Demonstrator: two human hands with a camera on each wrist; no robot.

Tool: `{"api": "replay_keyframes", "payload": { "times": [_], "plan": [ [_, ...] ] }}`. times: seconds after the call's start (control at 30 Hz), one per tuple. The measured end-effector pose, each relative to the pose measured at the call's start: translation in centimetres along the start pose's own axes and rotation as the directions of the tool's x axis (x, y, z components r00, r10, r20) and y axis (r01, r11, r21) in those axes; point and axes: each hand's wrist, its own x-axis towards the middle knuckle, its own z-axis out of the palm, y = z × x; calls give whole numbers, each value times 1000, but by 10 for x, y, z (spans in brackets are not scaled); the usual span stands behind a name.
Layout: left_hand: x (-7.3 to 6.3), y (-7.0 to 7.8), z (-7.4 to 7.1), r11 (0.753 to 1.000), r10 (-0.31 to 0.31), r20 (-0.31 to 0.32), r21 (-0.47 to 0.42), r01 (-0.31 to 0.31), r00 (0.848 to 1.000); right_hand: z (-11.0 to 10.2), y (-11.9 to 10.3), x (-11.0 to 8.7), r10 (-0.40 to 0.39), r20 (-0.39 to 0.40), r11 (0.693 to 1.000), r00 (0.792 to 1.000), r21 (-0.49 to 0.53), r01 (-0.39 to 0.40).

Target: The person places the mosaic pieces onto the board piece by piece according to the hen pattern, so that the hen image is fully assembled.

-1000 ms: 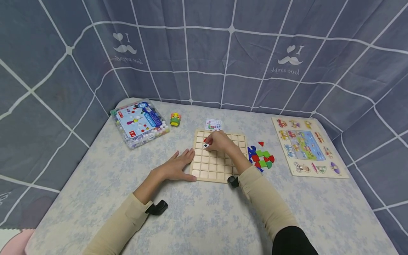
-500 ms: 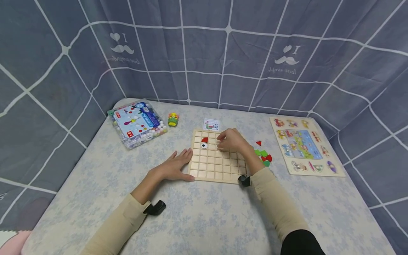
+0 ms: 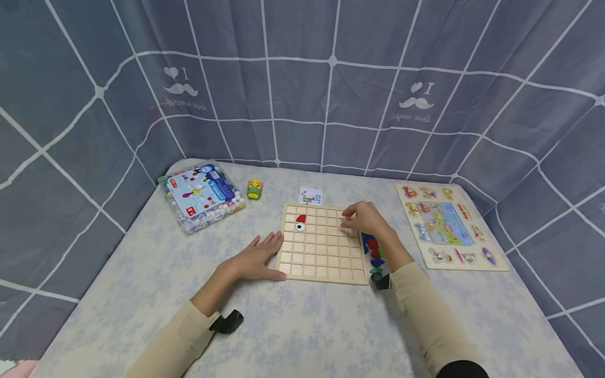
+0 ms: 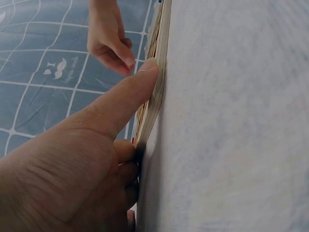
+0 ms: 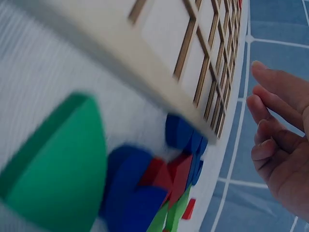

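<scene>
Placed and let go, apparently.
Touching the left edge of the grid board (image 3: 309, 259) with a relaxed left hand (image 3: 255, 260); leaving in its cells the eye piece (image 3: 300, 227), under fingers a second ago, just nearer than the red piece (image 3: 301, 218); hovering over the right side with an empty, loosely bent right hand (image 3: 366, 218).

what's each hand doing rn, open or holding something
Left hand: open, touching the left edge of the wooden board.
Right hand: open, holding nothing.
</scene>
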Motion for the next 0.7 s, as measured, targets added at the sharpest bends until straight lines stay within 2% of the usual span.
{"api": "replay_keyframes", "payload": {
  "times": [0.3, 0.57, 0.7],
  "plan": [
    [4, 2, 1, 1000, -3, 9, -3, 3, 1000, -15, 28, -7, 44, -38, 999, 998, 0, -44],
    [2, 3, -5, 1000, -3, -2, -4, 3, 1000, -30, 36, -11, 65, -90, 997, 994, -33, -68],
    [0, 1, -4, 1000, -7, 11, -5, 7, 1000, -30, 47, -12, 65, -85, 997, 994, -29, -68]
  ]
}}
